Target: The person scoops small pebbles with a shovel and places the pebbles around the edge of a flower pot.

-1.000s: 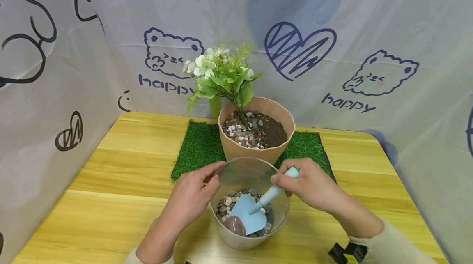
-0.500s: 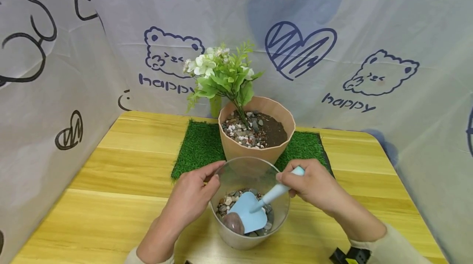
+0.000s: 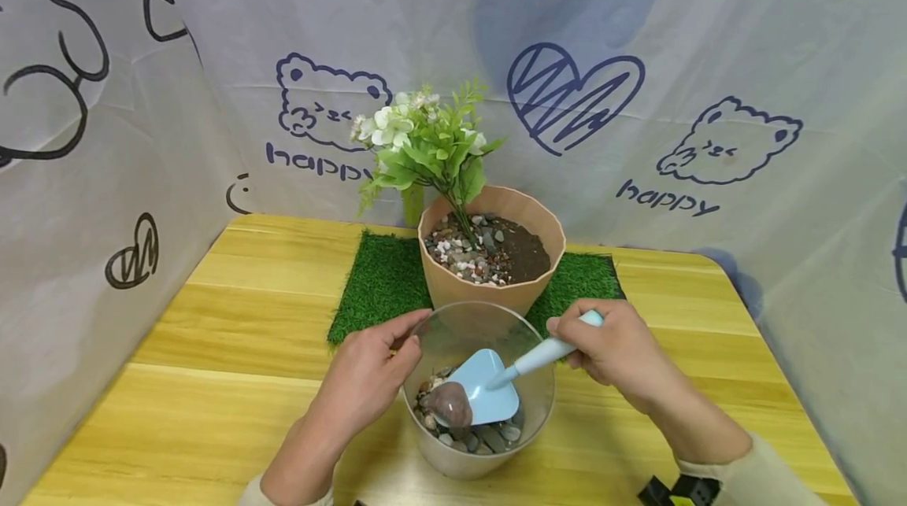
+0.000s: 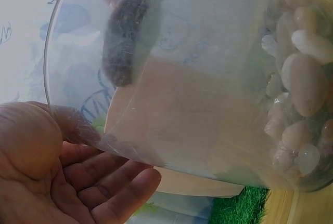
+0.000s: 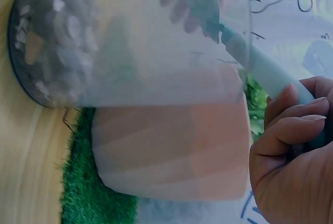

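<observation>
A clear bucket (image 3: 482, 459) with pebbles (image 3: 489, 437) at its bottom stands on the table in front of a flowerpot. My right hand (image 3: 609, 345) grips the handle of a light blue toy shovel (image 3: 546, 353). Its blade is inside the bucket, raised above the pebbles and near the rim in both wrist views. One large purplish-brown stone (image 3: 451, 404) rests on the blade's front end. My left hand (image 3: 364, 372) touches the bucket's left side at the rim with thumb and index finger. The left wrist view shows the other fingers (image 4: 114, 187) extended loosely beside the wall.
Behind the bucket, the peach flowerpot (image 3: 453, 274) holds dark soil (image 3: 520, 250), small stones and a white-flowered plant (image 3: 425, 140). It stands on a green turf mat (image 3: 383, 286) on the wooden table (image 3: 234, 349). Printed curtains (image 3: 439, 18) enclose the back and sides.
My right hand has moved right and slightly up. The shovel blade has risen off the pebbles with the large stone on it. My left hand has stayed in place.
</observation>
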